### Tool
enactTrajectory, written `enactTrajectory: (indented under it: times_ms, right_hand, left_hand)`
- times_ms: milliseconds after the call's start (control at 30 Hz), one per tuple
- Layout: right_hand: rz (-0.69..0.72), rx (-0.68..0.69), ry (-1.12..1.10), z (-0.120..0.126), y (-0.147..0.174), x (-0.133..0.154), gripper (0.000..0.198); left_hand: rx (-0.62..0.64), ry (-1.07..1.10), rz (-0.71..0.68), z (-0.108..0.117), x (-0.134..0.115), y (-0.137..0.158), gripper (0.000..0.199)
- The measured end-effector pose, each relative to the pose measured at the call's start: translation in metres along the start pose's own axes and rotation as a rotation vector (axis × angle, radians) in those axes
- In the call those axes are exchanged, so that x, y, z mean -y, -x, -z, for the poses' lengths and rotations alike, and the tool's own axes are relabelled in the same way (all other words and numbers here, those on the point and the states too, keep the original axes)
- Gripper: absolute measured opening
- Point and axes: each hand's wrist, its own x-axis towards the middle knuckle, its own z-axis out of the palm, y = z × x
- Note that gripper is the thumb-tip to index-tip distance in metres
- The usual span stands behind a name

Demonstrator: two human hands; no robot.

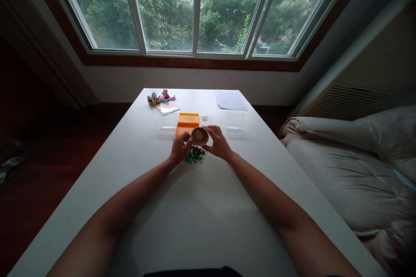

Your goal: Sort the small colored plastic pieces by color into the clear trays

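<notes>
A small brown bowl (199,136) is held up over the white table, tilted so that its inside faces me. My left hand (180,147) is closed on its left rim, thumb and fingers pinching it. My right hand (219,142) curves around the bowl's right side, fingers at the rim and thumb below. Just under the bowl, a heap of tiny multicoloured pieces (195,155) lies on the table, partly hidden by my left hand. Behind the bowl sits an orange tray (187,124) with a raised divider.
Clear plastic boxes stand left (167,132) and right (235,125) of the tray, with a small clear case (205,119) beside it. Colourful figures (159,98) and a card (168,107) lie at the table's back left, paper sheets (230,99) at back right. A couch (351,169) adjoins the right side.
</notes>
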Motion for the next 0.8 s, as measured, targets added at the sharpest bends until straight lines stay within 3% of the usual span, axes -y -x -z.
enactTrajectory:
  times_ms: [167,267,400,500,800]
  right_hand:
    - [-0.029,-0.034,-0.084,-0.002,0.000,-0.007,0.058]
    - [-0.165,-0.143,-0.076,-0.002,0.002,-0.015,0.053]
    - [-0.390,-0.373,0.004,0.000,0.006,-0.032,0.053]
    - [-0.507,-0.463,0.085,0.002,0.008,-0.044,0.058]
    - [-0.666,-0.312,0.384,-0.002,0.012,-0.072,0.064]
  left_hand:
    - [0.086,0.028,-0.027,-0.003,-0.004,0.002,0.023]
    - [0.095,0.013,-0.043,-0.002,-0.002,0.000,0.024]
    - [0.093,-0.155,0.009,0.001,0.010,-0.005,0.020]
    - [0.111,-0.275,0.025,0.006,0.020,-0.009,0.015]
    - [0.237,-0.416,-0.047,0.006,0.027,-0.008,0.014]
